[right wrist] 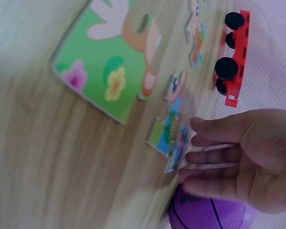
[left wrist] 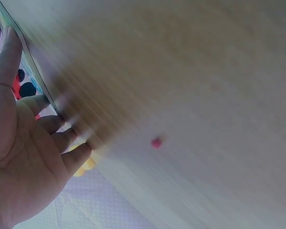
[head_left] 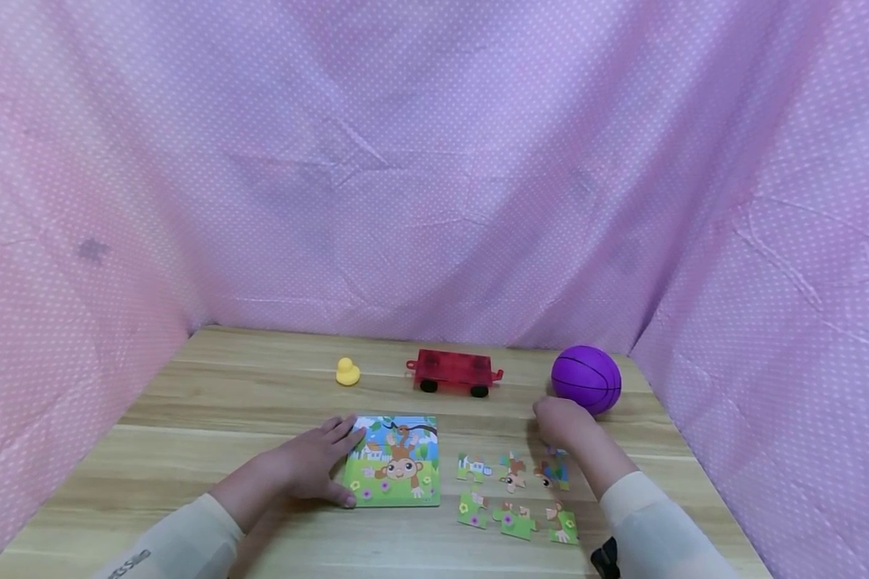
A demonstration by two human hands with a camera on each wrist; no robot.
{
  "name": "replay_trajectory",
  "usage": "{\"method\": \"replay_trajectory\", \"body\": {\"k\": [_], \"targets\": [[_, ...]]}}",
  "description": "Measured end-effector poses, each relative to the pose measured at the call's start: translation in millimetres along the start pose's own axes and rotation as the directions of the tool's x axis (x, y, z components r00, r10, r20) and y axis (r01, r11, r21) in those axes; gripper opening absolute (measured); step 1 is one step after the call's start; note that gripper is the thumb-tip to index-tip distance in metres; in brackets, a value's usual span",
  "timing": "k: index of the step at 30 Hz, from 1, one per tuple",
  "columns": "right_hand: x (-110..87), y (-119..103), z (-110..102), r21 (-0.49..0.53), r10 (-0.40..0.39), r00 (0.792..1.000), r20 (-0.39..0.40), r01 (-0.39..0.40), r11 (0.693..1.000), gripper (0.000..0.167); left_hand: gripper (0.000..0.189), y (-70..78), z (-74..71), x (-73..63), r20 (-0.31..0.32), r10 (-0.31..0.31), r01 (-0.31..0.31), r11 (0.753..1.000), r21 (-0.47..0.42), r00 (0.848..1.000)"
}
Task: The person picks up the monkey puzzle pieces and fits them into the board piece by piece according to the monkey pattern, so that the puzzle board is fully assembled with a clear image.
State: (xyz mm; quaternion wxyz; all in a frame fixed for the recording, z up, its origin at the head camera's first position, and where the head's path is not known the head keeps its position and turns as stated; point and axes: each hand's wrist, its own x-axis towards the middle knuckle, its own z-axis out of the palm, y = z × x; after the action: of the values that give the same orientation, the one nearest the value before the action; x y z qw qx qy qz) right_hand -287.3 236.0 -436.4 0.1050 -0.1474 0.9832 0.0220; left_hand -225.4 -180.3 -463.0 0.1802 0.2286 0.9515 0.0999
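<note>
My left hand (head_left: 311, 464) rests at the left edge of a square monkey picture board (head_left: 376, 487), fingers spread along its side and thumb at its lower corner. My right hand (head_left: 568, 425) hovers low in front of the purple ball, above the far right of several loose jigsaw pieces (head_left: 516, 524). In the right wrist view its fingers are fairly straight, their tips by a small blue jigsaw piece (right wrist: 177, 155); whether they touch it is unclear. A green corner jigsaw piece (right wrist: 109, 71) with flowers lies nearest that camera.
Along the back of the wooden table (head_left: 261, 362) stand a yellow rubber duck (head_left: 348, 372), a red toy wagon (head_left: 454, 368) with black wheels, and a purple basketball (head_left: 586, 379). Pink dotted cloth (head_left: 434, 201) hangs around the back and sides.
</note>
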Motion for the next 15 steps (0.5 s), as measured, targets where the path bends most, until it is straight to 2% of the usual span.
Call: {"method": "replay_trajectory", "body": {"k": [3, 6, 15], "targets": [[-1.8, 0.7, -2.2, 0.005, 0.031, 0.999, 0.042, -0.031, 1.0, 0.007, 0.106, 0.4, -0.6, -0.3, 0.002, -0.005, 0.005, 1.0, -0.004, 1.0], [-2.9, 1.1, -2.3, 0.027, 0.041, 0.997, 0.065, -0.043, 0.999, 0.012, 0.106, 0.3, -0.3, -0.3, 0.006, -0.006, 0.006, 1.0, -0.004, 1.0], [1.8, 2.6, 3.2, 0.018, -0.022, 0.999, -0.032, 0.023, 1.0, 0.007, 0.106, -1.6, 2.0, 1.3, 0.0, 0.002, -0.002, 1.0, -0.009, 1.0]]}}
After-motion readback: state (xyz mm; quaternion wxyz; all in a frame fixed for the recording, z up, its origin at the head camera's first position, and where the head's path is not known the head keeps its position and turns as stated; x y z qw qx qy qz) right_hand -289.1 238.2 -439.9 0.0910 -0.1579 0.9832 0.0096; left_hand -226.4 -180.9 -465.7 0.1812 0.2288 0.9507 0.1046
